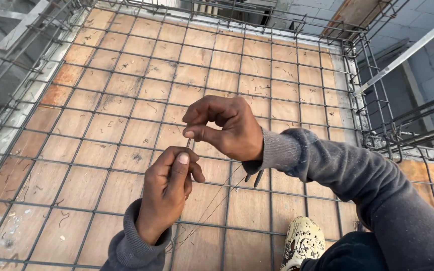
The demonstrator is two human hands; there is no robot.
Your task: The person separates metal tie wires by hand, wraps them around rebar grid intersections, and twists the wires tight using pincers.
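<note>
Left hand (pixel 169 183) and right hand (pixel 227 128) pinch thin wire (pixel 189 145) above rebar grid (pixel 126 108)

Both hands (pixel 197 155) above rebar grid (pixel 126 95) on plywood deck (pixel 247 206); shoe (pixel 302 243) right.

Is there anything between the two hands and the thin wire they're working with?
Nothing visible. The left hand and right hand both already pinch the thin wire, held in the air above the rebar grid; loose strands trail down below the left hand.
</note>
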